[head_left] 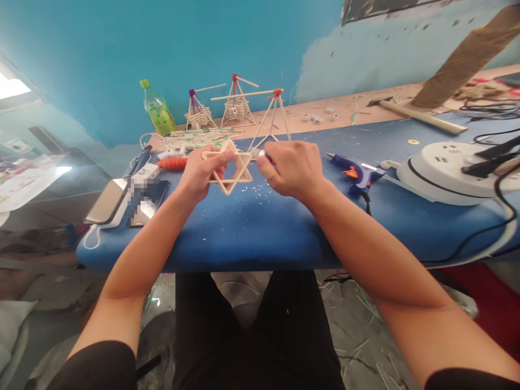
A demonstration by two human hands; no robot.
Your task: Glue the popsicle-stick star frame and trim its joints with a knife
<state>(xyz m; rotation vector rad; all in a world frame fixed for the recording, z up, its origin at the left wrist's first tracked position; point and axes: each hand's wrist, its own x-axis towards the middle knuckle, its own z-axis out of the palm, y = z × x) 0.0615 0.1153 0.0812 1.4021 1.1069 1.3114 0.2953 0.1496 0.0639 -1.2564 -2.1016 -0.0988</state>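
Note:
My left hand [202, 174] grips a star-shaped frame of wooden sticks [233, 172], held just above the blue table [260, 233]. My right hand [291, 169] is closed in a fist on a small tool with a silvery tip [259, 154] that touches the star's right point. What kind of tool it is stays hidden inside the fingers. Small white shavings lie on the table under the star.
A blue glue gun [357, 170] lies to the right, beside a white round power strip [450, 170] with black cables. Phones [122, 200] lie at left. Stick models [238, 105], a green bottle [157, 111], an orange spool [173, 163] and a hammer [418, 115] stand further back.

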